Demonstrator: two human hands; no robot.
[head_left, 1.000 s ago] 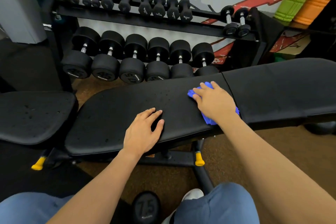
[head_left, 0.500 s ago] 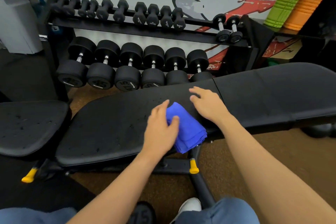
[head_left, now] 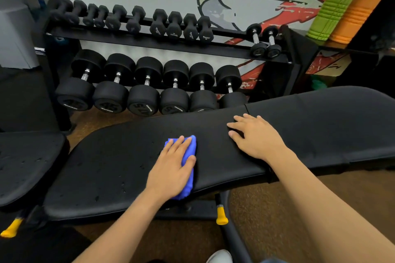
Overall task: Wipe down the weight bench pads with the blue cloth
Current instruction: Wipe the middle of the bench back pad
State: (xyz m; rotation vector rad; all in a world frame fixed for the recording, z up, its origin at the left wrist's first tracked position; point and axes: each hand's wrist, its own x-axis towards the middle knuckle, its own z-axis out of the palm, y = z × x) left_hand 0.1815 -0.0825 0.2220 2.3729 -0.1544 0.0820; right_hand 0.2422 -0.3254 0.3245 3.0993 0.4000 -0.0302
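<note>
A black weight bench lies across the view. Its long middle pad (head_left: pixel 119 168) carries small specks and droplets. My left hand (head_left: pixel 171 168) presses the folded blue cloth (head_left: pixel 189 149) flat onto this pad near its centre, fingers straight over the cloth. Part of the cloth hangs over the pad's near edge. My right hand (head_left: pixel 254 136) rests flat on the same pad, close to the seam with the right-hand pad (head_left: pixel 333 126). A second bench's pad (head_left: pixel 25 164) sits at the far left, also speckled.
Behind the bench stands a two-tier dumbbell rack (head_left: pixel 162 49) with several black dumbbells. Green (head_left: pixel 329 6) and orange foam rollers lean at the upper right. Yellow-capped frame feet (head_left: pixel 221 215) stick out under the bench over brown floor. My shoe tip shows at the bottom.
The cloth passed from under my right hand to my left hand, which has slid it leftward to the middle of the pad. My right hand now rests bare on the pad.
</note>
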